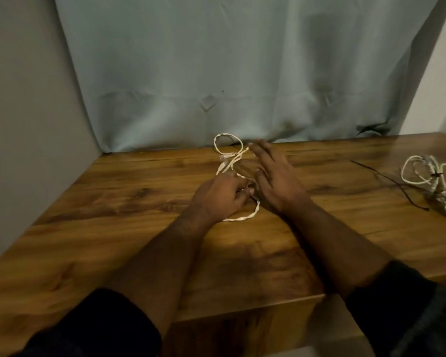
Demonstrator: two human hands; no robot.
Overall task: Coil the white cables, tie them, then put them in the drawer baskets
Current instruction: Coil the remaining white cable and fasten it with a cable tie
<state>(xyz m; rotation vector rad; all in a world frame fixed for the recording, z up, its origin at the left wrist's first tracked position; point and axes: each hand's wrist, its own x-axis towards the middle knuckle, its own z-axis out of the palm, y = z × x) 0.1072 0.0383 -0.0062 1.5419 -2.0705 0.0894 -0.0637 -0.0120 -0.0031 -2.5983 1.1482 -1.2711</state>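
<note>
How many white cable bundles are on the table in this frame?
2. One loose white cable lies mid-table, under the left hand. One tied bundle sits at the right edge, partly cut off, so more cables may lie out of view.

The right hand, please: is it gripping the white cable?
No, the right hand is open with fingers straight above the white cable; the left hand holds it.

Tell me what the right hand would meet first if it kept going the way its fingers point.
Probably the far loop of the white cable, just ahead-left of the right hand; beyond it, the cloth backdrop. Depth is unclear.
</note>
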